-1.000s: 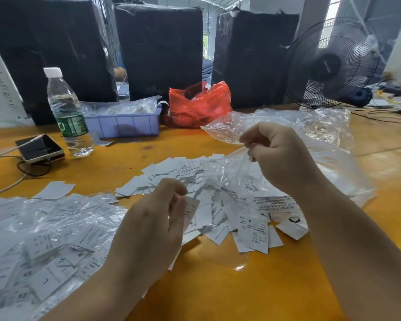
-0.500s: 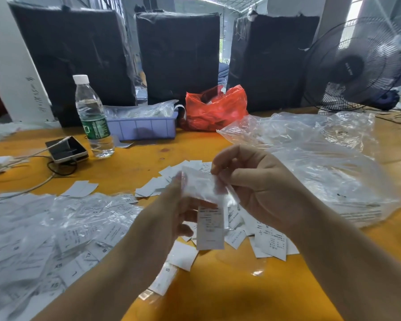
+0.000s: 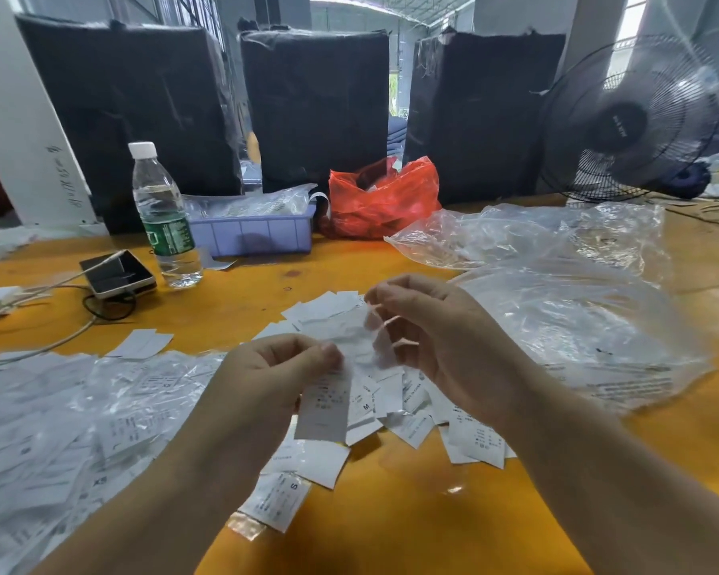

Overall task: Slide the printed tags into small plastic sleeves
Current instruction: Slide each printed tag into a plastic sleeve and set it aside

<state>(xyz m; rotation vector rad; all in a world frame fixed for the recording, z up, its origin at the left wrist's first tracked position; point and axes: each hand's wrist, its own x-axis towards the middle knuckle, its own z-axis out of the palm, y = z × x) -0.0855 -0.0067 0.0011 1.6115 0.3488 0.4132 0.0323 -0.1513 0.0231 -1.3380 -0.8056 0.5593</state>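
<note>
Two hands work above the bench's middle. Left hand (image 3: 266, 379) pinches the printed tag (image 3: 324, 408) by its top edge; right hand (image 3: 436, 346) pinches the clear sleeve (image 3: 360, 334). Both items appear light, thin, flexible; the film probably slips. Grip near edges.

A single head-worn view looks forward and steeply down over the orange desk (image 3: 391, 533), close enough that both forearms enter from the bottom edge and the hands (image 3: 445, 342) sit near frame centre. Its wide angle bows the edges, so the far fan (image 3: 631, 118) and black wrapped blocks (image 3: 316, 105) are probably leaning only by distortion. No second view overlaps it.
</note>
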